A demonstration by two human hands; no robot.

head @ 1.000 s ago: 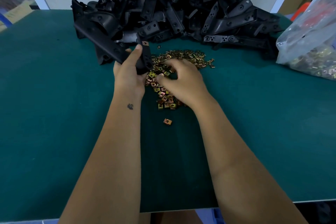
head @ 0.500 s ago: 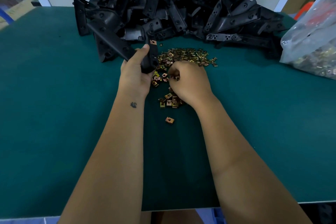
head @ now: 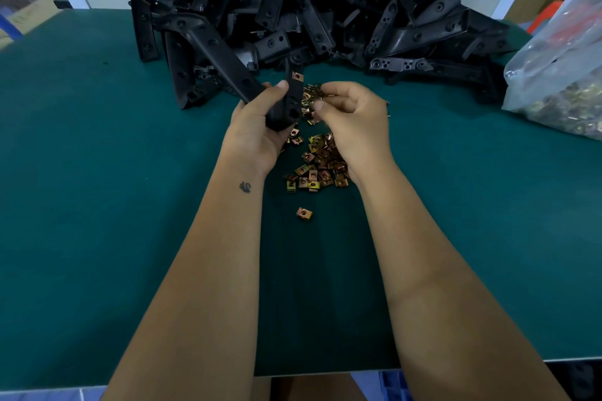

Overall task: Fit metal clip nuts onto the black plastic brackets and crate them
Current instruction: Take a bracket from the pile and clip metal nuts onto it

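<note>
The left hand [head: 257,127] grips a black bracket [head: 286,101] bearing one clip nut [head: 296,75]; the right hand [head: 355,120], fingers curled, seemingly pinches another, which next needs sliding on.

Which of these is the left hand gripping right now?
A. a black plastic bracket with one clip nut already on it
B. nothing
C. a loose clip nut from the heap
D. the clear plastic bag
A: the left hand is curled round a black bracket, and one copper-coloured clip nut sits near the bracket's upper end.
</note>
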